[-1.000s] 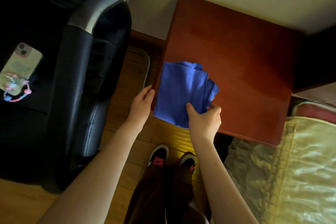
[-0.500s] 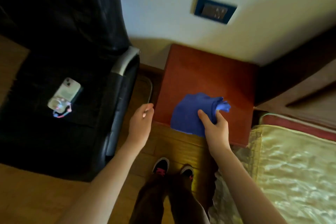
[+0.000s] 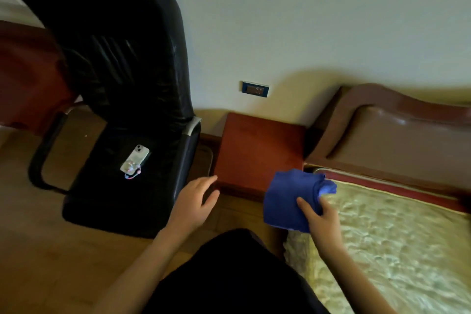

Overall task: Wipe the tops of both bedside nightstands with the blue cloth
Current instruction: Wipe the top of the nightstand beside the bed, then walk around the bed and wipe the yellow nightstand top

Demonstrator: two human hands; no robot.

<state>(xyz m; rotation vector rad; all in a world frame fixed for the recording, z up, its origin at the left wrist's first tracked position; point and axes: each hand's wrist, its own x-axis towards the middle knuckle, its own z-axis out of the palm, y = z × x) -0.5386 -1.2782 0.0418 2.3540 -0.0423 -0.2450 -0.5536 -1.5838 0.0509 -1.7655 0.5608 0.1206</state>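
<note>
Right hand holds the folded cloth up off the nightstand; left hand hangs free beside it.

The right hand reaches forward from a bare forearm, thumb pressed on top of the blue cloth and fingers curled beneath, its grip clamped on the near right corner of the bundle. The cloth is bunched and folded, lifted over the nightstand's near right corner and the edge of the bed, and looks clear of the wood. The left hand is spread palm down, fingers apart and holding nothing, its tips just beside the near left corner of the red-brown nightstand. The nightstand stands against the wall between the bed's headboard and a black chair, on whose seat lies a phone.
</note>
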